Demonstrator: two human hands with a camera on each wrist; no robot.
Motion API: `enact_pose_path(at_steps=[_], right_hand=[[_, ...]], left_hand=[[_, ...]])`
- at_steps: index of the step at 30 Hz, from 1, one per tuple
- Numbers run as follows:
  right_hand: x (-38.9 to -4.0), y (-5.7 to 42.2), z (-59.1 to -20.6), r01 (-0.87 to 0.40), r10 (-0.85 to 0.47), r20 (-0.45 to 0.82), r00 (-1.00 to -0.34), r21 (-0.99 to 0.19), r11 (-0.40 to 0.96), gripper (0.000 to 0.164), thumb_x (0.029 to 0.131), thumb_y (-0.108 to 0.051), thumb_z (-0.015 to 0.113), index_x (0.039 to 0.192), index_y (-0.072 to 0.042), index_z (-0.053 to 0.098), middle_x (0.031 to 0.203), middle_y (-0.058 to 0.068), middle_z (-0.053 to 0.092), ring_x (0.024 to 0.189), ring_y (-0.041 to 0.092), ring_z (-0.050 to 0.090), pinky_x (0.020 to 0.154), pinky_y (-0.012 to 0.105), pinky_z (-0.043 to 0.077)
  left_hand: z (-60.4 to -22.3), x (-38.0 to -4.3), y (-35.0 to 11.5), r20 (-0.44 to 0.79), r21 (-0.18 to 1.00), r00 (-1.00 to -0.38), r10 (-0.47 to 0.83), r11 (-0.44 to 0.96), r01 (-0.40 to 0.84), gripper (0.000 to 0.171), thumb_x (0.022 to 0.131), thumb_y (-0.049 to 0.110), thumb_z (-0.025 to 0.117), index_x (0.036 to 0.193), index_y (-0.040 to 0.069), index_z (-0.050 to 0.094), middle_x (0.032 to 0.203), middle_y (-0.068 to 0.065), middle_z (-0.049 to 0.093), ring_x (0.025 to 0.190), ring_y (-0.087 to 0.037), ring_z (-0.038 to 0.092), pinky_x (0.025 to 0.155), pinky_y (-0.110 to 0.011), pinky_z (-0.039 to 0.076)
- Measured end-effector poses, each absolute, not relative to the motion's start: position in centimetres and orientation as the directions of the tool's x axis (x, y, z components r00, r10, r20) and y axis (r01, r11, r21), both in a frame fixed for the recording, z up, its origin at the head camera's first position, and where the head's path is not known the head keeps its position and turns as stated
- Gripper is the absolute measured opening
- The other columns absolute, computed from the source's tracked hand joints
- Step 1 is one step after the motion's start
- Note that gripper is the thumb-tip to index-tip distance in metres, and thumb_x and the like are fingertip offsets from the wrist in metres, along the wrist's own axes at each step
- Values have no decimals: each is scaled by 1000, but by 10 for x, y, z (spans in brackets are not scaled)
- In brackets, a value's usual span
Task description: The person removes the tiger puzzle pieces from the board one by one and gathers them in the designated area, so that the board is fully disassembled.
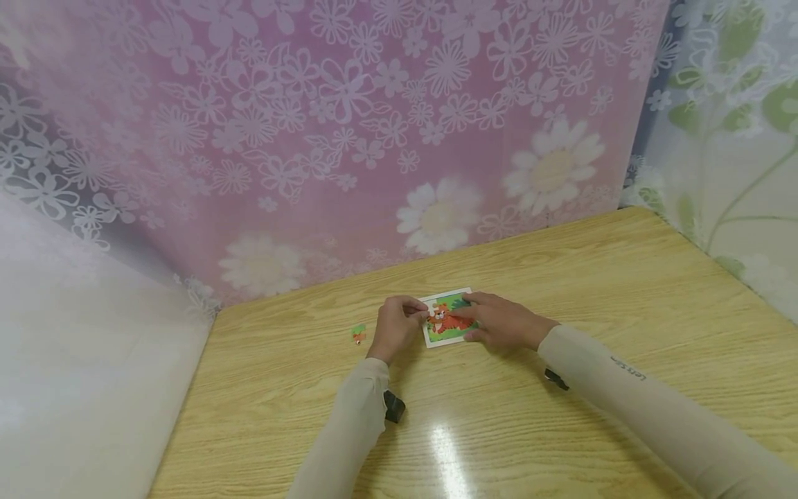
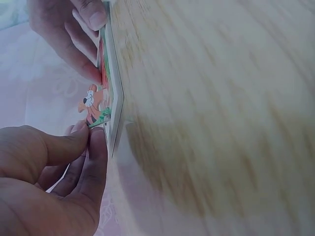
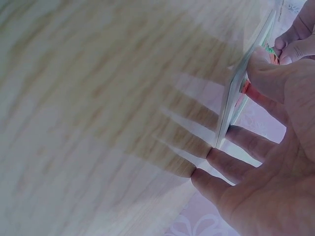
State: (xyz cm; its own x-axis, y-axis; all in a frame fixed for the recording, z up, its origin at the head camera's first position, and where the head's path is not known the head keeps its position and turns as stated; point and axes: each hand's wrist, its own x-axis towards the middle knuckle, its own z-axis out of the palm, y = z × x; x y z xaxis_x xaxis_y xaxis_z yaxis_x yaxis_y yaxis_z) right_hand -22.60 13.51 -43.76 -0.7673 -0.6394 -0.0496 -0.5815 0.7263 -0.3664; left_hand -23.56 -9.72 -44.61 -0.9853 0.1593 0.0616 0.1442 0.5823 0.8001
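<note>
A jigsaw puzzle (image 1: 451, 335) with a white border lies on the table, showing an orange animal on green. My left hand (image 1: 396, 327) is at its left side and pinches a puzzle piece (image 2: 91, 100) between thumb and fingers. That piece bears the animal's orange face and stands tilted up from the board in the left wrist view. My right hand (image 1: 503, 321) rests over the puzzle's right side, its index finger on the picture and its thumb by the near edge. In the right wrist view its other fingers (image 3: 231, 164) reach past the board's edge to the table.
A loose puzzle piece (image 1: 358, 333), green and orange, lies on the wooden table (image 1: 280, 416) left of my left hand. A pink flowered curtain (image 1: 349, 138) hangs behind the table's back edge. Pale sheets hang at both sides.
</note>
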Motion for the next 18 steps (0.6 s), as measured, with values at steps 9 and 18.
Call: enact_pose_path(at_steps=[9,18], right_hand=[[-227,136,-438,-571,-631,-52,-774,-373,731,56,99,-28,68,148,-8,53,154,30,38,143,46,34,111,59,35],[-227,136,-439,-585,-643,-48,-765,-367,723,55,99,-28,68,148,-8,53,153,31,38,143,46,34,112,59,34]], left_hand=[[-445,-235,-97,66,817,-989,130,563,128,6,95,3,71,93,5,77,88,-7,73,77,-16,68,69,-30,57],[-448,-234,-110,68,827,-993,97,552,111,4,95,8,72,95,8,77,89,-4,73,82,-19,70,71,-30,57]])
